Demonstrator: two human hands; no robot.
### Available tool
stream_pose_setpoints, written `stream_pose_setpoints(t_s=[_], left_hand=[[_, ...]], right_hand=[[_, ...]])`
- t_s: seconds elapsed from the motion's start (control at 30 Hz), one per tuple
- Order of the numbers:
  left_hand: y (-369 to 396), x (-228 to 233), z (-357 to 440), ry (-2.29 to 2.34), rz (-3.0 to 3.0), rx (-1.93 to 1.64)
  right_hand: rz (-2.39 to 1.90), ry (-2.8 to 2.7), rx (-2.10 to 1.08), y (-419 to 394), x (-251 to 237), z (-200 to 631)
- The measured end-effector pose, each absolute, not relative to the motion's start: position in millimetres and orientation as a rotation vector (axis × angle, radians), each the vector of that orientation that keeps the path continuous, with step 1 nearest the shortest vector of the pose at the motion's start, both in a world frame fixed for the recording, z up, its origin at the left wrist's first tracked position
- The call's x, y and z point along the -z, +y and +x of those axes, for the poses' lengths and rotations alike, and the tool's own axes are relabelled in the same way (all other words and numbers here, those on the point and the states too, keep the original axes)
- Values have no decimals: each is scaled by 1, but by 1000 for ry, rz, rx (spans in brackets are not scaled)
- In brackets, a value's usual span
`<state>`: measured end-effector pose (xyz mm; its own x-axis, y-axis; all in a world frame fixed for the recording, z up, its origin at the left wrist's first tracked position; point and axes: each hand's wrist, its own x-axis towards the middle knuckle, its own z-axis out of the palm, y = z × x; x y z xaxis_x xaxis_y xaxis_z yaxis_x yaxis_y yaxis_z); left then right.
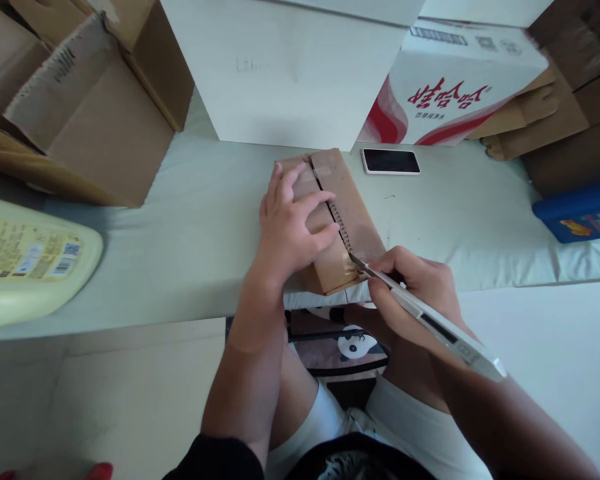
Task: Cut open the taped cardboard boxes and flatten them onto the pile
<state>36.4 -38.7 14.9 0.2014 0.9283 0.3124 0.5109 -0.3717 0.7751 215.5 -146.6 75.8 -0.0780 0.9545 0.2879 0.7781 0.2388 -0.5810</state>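
A small brown cardboard box (354,212) lies on the pale table (190,220), near its front edge. My left hand (290,223) presses flat on the box's left flap. My right hand (415,290) grips a white utility knife (430,321). The knife's blade tip touches the taped centre seam at the box's near end. The seam shows torn corrugated edges along its length.
A phone (391,161) lies face up behind the box. A large white box (285,67) and a red-and-white printed carton (450,80) stand at the back. Brown cartons (95,113) sit left, a yellow bottle (25,267) nearer left, a blue item (580,213) right.
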Motion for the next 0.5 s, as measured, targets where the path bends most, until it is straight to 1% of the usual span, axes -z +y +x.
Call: stream_pose_setpoints(t_s=[0.17, 0.3, 0.5], left_hand=[[-49, -23, 32, 1383, 1965, -1017], [-60, -27, 29, 1384, 1977, -863], [-59, -16, 29, 1350, 1936, -828]], right_hand=[[-1589, -1899, -407, -146, -75, 216], [-1612, -1879, -474, -145, -73, 217], [-1612, -1885, -394, -149, -75, 218]])
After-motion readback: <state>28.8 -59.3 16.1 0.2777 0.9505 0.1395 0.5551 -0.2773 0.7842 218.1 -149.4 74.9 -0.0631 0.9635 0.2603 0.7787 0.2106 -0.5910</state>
